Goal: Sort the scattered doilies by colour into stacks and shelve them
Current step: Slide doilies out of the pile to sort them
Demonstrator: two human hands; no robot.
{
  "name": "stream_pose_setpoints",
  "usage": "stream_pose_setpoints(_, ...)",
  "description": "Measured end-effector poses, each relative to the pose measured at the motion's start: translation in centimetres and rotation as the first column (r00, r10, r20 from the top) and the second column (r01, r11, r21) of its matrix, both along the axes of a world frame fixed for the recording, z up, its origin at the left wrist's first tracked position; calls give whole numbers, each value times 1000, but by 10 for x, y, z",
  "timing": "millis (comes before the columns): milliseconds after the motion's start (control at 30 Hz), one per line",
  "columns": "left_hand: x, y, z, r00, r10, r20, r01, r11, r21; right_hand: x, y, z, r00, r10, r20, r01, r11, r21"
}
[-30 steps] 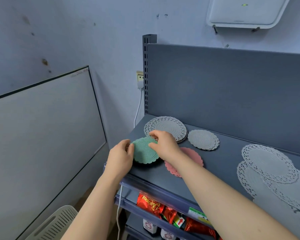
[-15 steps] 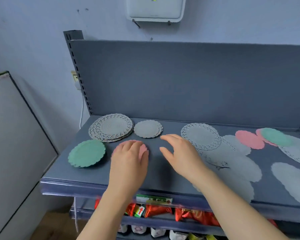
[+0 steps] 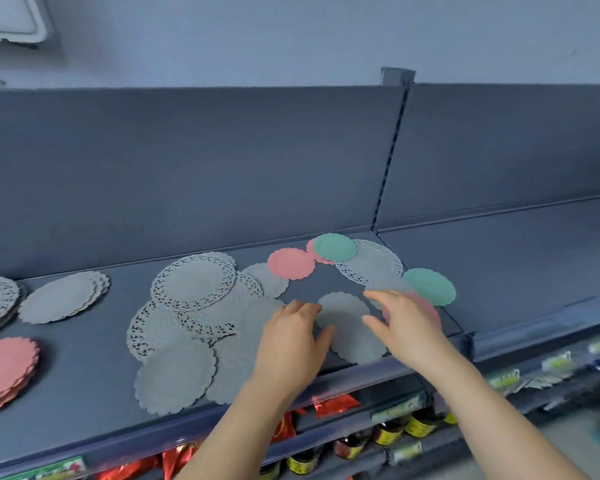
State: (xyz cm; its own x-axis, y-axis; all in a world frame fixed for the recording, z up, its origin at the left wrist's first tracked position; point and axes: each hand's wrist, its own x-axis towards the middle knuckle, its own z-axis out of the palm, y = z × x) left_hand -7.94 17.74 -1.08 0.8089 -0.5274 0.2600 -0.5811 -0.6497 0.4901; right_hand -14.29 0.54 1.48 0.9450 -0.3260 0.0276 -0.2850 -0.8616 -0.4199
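Your left hand (image 3: 291, 348) and right hand (image 3: 409, 327) reach over a grey doily (image 3: 343, 311), each grip apart and empty. A pink stack (image 3: 4, 368) and a grey stack (image 3: 63, 299) sit left on the shelf (image 3: 84, 393); many scattered doilies (image 3: 194, 289) remain unsorted.

The shelf (image 3: 84, 341) is dark slate-blue. The grey doilies (image 3: 194, 283) are partly lace-patterned, the pink doilies (image 3: 291, 263) and teal-green doilies (image 3: 335, 247) plain. The snack packets (image 3: 333, 405) are red.

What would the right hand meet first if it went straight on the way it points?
Probably the small grey doily just ahead of the right hand; its height above the shelf is unclear.
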Motion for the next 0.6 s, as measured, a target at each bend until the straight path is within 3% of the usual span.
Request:
stream_pose_setpoints(267, 9, -69, -6, 981, 90, -174, -28, 944, 328, -9, -77, -9, 988, 54, -144, -49, 998, 38)
stream_pose_setpoints(433, 16, -71, -4, 924, 172, -343, -80, 961, 264, -1, -89, -11, 981, 118, -152, -105, 990, 92)
stream_pose_setpoints(600, 16, -67, -3, 906, 225, -359, -184, 972, 146, 12, -94, -10, 978, 159, -136, -146, 984, 101)
